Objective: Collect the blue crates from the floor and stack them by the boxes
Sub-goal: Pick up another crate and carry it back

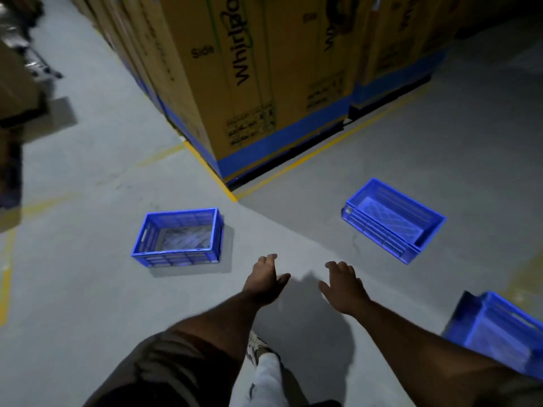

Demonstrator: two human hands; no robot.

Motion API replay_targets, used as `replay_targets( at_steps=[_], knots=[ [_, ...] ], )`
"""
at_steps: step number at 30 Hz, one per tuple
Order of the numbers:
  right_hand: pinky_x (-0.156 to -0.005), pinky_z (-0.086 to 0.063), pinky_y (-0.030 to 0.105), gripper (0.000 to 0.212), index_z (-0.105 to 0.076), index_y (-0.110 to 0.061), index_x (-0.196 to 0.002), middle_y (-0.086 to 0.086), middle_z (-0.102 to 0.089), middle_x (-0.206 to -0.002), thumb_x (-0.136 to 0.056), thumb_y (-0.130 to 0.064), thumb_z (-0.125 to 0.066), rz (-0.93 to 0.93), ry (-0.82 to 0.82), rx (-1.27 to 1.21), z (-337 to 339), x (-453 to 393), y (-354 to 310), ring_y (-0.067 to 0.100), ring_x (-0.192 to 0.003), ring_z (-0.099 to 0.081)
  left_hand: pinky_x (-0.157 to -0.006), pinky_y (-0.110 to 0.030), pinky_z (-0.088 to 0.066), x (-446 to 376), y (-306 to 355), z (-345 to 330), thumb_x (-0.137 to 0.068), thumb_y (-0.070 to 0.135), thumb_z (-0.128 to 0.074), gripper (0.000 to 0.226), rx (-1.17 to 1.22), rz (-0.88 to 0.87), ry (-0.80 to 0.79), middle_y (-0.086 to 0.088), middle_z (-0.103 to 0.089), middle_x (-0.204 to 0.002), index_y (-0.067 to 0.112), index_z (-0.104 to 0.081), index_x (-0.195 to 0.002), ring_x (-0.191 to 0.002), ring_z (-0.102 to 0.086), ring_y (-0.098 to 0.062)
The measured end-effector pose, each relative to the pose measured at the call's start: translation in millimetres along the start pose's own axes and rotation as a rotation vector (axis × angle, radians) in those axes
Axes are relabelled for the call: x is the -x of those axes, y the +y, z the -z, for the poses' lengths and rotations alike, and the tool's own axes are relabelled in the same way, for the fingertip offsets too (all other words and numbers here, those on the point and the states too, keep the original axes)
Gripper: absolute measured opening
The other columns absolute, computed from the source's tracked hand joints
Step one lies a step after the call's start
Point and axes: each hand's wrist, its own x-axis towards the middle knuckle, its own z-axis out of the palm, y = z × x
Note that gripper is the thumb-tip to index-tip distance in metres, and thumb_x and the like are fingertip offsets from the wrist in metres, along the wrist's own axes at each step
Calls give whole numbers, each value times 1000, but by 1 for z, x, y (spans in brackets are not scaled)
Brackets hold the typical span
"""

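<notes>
Head view, items on grey floor:
- Left hand [264, 282] and right hand [343, 284]: reaching forward side by side, fingers spread, holding nothing, hovering over bare floor.
- Blue crate, left [179, 237]: sitting upright ahead-left of hands, apart from them.
- Blue crate, right [393, 218]: lying skewed ahead-right, near the yellow floor line [308, 155].
- Blue crate, near [499, 333]: partly cropped at right edge beside right forearm.
- Cardboard boxes [235, 69]: standing tall beyond crates, marking the stacking spot.
- Handling, judged: rigid slatted plastic, empty, likely light; gripping at opposite short-side rims or handle slots, two-handed.
</notes>
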Motion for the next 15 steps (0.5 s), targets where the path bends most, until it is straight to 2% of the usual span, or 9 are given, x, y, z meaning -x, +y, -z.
replay_targets(
  at_steps=[8, 15],
  knots=[
    [-101, -39, 42, 52, -36, -17, -138, 9, -40, -136, -93, -41, -48, 129, -127, 134, 0, -125, -129, 28, -129, -36, -110, -36, -35, -86, -100, 85, -93, 45, -56, 69, 101, 170, 41, -10, -39, -145, 13, -29, -147, -135, -40, -25],
    [-101, -37, 41, 53, -37, -17, -139, 10, -39, -137, -92, -39, -50, 238, -147, 131, 1, -211, -251, 29, -129, -37, -109, -31, -29, -137, -183, 173, -94, 43, -55, 67, 137, 249, 183, -15, -44, -144, 5, -35, -144, -136, -36, -27]
  ],
)
